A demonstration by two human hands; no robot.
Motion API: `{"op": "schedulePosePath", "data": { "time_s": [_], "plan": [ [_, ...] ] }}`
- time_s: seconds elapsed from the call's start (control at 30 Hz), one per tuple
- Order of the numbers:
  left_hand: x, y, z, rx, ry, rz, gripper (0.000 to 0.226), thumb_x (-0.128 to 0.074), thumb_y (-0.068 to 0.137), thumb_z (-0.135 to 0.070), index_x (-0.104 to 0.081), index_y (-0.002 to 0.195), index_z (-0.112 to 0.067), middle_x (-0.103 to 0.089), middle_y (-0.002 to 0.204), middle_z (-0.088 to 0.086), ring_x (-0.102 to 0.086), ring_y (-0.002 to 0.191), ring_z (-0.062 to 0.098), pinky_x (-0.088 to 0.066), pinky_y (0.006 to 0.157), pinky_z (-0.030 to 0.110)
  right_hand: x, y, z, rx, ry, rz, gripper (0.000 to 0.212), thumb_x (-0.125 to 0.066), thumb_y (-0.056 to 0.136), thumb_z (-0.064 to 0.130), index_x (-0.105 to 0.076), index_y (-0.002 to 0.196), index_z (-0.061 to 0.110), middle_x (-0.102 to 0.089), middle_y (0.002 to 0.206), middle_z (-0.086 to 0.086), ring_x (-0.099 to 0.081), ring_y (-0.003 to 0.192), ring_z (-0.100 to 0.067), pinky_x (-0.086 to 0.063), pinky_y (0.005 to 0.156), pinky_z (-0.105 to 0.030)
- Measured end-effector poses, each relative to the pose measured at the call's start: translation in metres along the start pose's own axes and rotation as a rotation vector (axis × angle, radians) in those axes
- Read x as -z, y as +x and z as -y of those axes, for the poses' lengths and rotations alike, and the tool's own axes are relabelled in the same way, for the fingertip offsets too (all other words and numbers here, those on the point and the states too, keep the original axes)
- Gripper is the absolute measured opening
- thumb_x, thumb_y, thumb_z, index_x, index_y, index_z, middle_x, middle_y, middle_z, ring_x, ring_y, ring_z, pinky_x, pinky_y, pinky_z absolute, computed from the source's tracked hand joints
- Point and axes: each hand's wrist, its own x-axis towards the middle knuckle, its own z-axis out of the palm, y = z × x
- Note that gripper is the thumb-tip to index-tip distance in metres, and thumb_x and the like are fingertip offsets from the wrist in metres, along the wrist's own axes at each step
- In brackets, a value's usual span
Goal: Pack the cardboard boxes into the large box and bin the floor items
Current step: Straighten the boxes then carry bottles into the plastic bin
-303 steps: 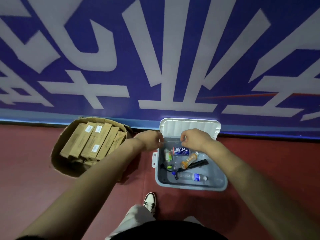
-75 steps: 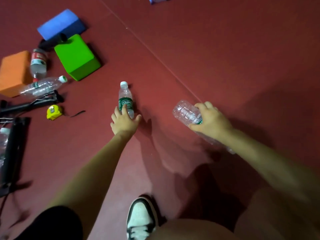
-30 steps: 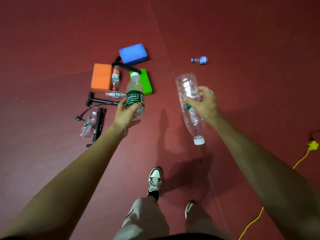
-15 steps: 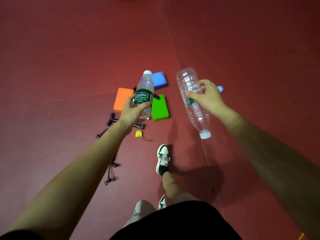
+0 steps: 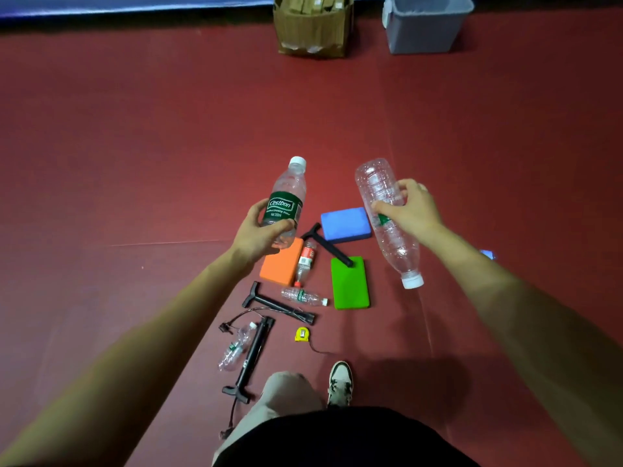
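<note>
Both bottles are off the floor now, and the view has swung up so that the bin and the box show at the far edge.

Nearest, a shoe steps just beside a black hand pump and its trailing cord, with a yellow tape measure close ahead. A stride taken with eyes on the bin could catch on these and cause a stumble. Further on, an orange block, a green block and a blue block lie among more bottles, straight in the path.

Above them the left hand curls round the lower body of the green-labelled bottle, cap up, in a firm wrap. The right hand holds the clear bottle about its middle, thumb on one side and fingers on the other, cap hanging down. That thin wall looks likely to buckle or slide in the looser hold.

The grey bin stands well apart by the far wall. Beside it is the large box, with cardboard boxes upright in it. A throw from here could fall short or land in the wrong one.

The floor is smooth dark red matting with seams across it, so a dropped bottle would probably roll. A blue strip runs along the foot of the wall.
</note>
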Motion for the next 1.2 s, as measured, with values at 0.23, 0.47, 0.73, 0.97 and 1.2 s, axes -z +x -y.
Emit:
{"op": "schedulePosePath", "data": {
  "time_s": [0.23, 0.47, 0.73, 0.97, 1.2],
  "plan": [
    [0.015, 0.089, -0.056, -0.082, 0.019, 0.006, 0.066, -0.068, 0.083, -0.015, -0.035, 0.138, -0.026, -0.056, 0.113, 0.004, -0.06, 0.085, 0.012, -0.052, 0.066, 0.03, -0.015, 0.079, 0.035, -0.033, 0.058, -0.06, 0.049, -0.075, 0.077, 0.028, -0.055, 0.116, 0.008, -0.051, 0.119, -0.011, -0.053, 0.107, -0.024, -0.036, 0.08, -0.023],
    [-0.014, 0.176, -0.118, -0.123, 0.132, 0.092, 0.066, -0.068, 0.082, -0.016, -0.035, 0.138, -0.028, -0.057, 0.11, 0.0, -0.06, 0.095, 0.02, -0.052, 0.073, 0.034, 0.004, 0.172, 0.04, -0.041, 0.117, -0.08, 0.051, -0.075, 0.078, 0.028, -0.053, 0.119, 0.008, -0.05, 0.121, -0.01, -0.049, 0.1, -0.018, -0.036, 0.079, -0.023],
    [-0.137, 0.29, -0.196, -0.076, 0.104, 0.041, 0.064, -0.067, 0.083, -0.016, -0.035, 0.138, -0.027, -0.055, 0.112, 0.001, -0.06, 0.097, 0.021, -0.052, 0.073, 0.033, 0.076, 0.333, -0.001, -0.068, 0.178, -0.034, 0.051, -0.076, 0.077, 0.03, -0.054, 0.118, 0.009, -0.052, 0.121, -0.01, -0.054, 0.106, -0.022, -0.038, 0.081, -0.024],
    [-0.217, 0.372, -0.284, -0.125, 0.007, 0.019, 0.054, -0.066, 0.085, -0.017, -0.042, 0.132, -0.028, -0.059, 0.108, -0.004, -0.062, 0.089, 0.013, -0.054, 0.072, 0.034, 0.163, 0.464, -0.012, 0.0, 0.1, 0.018, 0.05, -0.077, 0.076, 0.029, -0.055, 0.117, 0.01, -0.052, 0.119, -0.009, -0.049, 0.096, -0.013, -0.036, 0.079, -0.022],
    [-0.222, 0.444, -0.363, -0.167, 0.023, 0.02, 0.052, -0.065, 0.086, -0.018, -0.042, 0.132, -0.028, -0.059, 0.107, -0.004, -0.062, 0.087, 0.011, -0.054, 0.068, 0.029, 0.197, 0.559, 0.012, 0.007, 0.092, -0.028, 0.05, -0.077, 0.076, 0.029, -0.056, 0.117, 0.009, -0.053, 0.121, -0.01, -0.054, 0.104, -0.02, -0.036, 0.08, -0.023]
  ]
}}
